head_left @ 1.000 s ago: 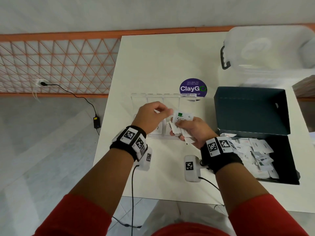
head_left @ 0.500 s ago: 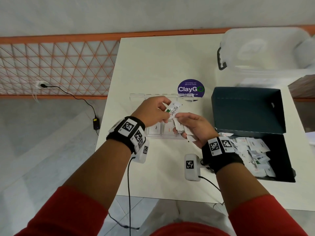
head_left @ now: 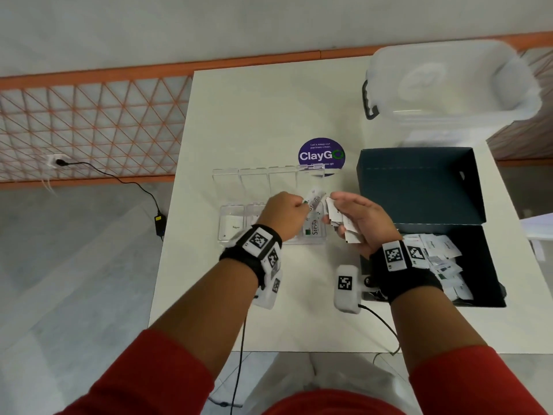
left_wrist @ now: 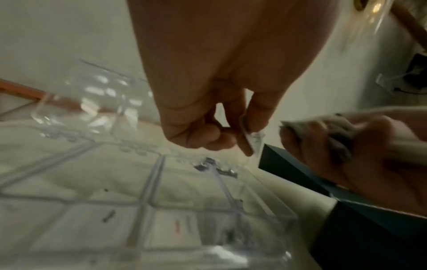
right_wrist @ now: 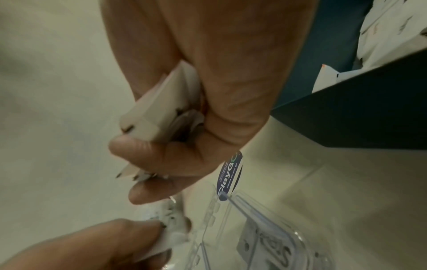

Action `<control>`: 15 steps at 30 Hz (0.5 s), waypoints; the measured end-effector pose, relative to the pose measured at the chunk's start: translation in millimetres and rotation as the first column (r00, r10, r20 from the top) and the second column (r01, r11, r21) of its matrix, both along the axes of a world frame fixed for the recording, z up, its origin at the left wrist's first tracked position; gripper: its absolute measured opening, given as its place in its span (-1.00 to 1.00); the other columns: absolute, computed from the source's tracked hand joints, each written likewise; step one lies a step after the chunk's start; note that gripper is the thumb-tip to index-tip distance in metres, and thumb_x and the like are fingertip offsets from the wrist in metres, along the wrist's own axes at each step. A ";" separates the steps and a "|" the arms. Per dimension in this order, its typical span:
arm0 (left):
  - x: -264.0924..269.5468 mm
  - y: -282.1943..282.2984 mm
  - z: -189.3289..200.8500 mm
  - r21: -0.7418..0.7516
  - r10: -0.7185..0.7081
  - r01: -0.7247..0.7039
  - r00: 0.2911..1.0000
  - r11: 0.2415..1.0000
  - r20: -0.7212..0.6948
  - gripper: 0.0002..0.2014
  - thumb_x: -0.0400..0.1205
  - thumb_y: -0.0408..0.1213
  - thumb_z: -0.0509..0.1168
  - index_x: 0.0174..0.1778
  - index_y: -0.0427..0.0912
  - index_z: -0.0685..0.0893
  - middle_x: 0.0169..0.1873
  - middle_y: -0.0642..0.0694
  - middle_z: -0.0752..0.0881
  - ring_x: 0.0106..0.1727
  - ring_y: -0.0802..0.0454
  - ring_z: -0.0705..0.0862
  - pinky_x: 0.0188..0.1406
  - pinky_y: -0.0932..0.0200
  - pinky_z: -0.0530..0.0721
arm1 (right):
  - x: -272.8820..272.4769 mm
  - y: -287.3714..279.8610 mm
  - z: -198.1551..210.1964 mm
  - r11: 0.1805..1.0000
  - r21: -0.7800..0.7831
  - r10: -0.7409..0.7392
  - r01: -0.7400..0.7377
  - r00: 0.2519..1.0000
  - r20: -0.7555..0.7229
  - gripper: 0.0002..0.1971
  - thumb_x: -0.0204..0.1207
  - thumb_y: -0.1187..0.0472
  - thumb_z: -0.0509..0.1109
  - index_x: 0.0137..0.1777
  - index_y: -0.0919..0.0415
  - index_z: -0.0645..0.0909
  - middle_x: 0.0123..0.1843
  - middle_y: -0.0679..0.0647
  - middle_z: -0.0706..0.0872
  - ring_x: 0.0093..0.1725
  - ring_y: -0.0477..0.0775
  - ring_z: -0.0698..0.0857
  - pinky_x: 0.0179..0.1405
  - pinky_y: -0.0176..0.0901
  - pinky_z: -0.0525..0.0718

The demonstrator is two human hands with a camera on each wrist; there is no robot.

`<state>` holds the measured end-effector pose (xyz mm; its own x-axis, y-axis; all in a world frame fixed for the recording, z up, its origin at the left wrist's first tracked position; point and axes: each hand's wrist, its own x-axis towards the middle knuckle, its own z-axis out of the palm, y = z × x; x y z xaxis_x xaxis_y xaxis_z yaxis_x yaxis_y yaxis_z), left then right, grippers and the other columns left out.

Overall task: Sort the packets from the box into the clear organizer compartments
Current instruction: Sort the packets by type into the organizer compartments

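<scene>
My left hand (head_left: 291, 208) pinches a white Stevia packet (head_left: 314, 199) between thumb and fingers above the rightmost compartment of the clear organizer (head_left: 228, 187). Another Stevia packet (head_left: 313, 230) lies flat in that compartment. In the left wrist view the packet (left_wrist: 253, 140) shows at my fingertips over the organizer (left_wrist: 148, 184). My right hand (head_left: 356, 218) grips a stack of white packets (head_left: 339, 223) just right of the organizer; the right wrist view shows that stack (right_wrist: 159, 117) held by curled fingers (right_wrist: 138, 146). The dark box (head_left: 475, 262) at right holds several loose packets (head_left: 440, 259).
A packet marked Sugar (head_left: 235, 227) lies in the leftmost near compartment. The box lid (head_left: 419, 187) stands open behind the box. A purple ClayGo sticker (head_left: 321, 155) sits behind the organizer. A clear lidded bin (head_left: 449, 82) stands at the back right. A cable runs off the table's near edge.
My left hand took one Stevia packet from the right hand's stack and carried it over the organizer's rightmost compartment. The right hand drifted slightly right with the rest.
</scene>
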<state>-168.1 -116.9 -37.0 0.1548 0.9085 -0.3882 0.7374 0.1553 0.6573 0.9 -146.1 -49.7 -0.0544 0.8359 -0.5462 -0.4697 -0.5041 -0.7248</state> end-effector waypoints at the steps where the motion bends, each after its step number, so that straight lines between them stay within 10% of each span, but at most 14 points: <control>1: 6.7 -2.5 -3.1 -0.010 0.008 -0.008 1.000 1.000 -0.013 -0.61 0.64 -0.28 0.22 -0.55 -0.20 0.46 -0.56 -0.07 0.46 -0.50 -0.02 0.42 -0.50 0.20 0.31 | 0.1 0.2 -0.2 1.000 0.002 0.001 -0.001 1.000 0.004 -0.89 0.64 0.41 0.35 0.07 0.32 0.69 -0.19 0.29 0.80 -0.31 0.19 0.80 -0.66 -0.28 0.60; 3: 17.2 -5.6 -8.7 -0.027 0.022 -0.023 0.999 0.999 -0.036 -0.82 0.61 -0.33 0.24 -0.25 -0.19 0.72 -0.31 -0.13 0.70 -0.28 -0.11 0.61 -0.36 0.19 0.49 | 0.6 0.7 -0.6 1.000 0.001 0.012 -0.012 1.000 0.020 -0.89 0.64 0.40 0.35 0.08 0.32 0.70 -0.16 0.34 0.78 -0.30 0.20 0.78 -0.65 -0.28 0.61; 6: 24.4 -10.0 -13.7 -0.013 0.065 -0.067 0.993 0.998 -0.097 -0.67 0.60 -0.35 0.29 0.30 -0.17 0.58 0.04 -0.20 0.70 -0.01 -0.17 0.69 -0.12 0.06 0.65 | 1.8 1.3 -2.0 1.000 -0.005 0.024 -0.024 0.999 0.033 -0.88 0.64 0.38 0.36 0.09 0.30 0.71 -0.13 0.36 0.77 -0.22 0.28 0.73 -0.63 -0.26 0.63; 15: 21.0 -10.8 -23.2 0.168 -0.134 0.191 0.944 0.967 -0.301 -0.85 0.62 -0.28 0.24 0.01 -0.24 0.66 -0.07 -0.21 0.69 -0.03 -0.21 0.66 -0.14 0.06 0.54 | -0.4 8.3 -2.5 0.999 -0.005 0.035 -0.035 0.999 0.035 -0.88 0.63 0.37 0.39 0.11 0.29 0.71 -0.13 0.31 0.79 -0.21 0.26 0.78 -0.63 -0.25 0.64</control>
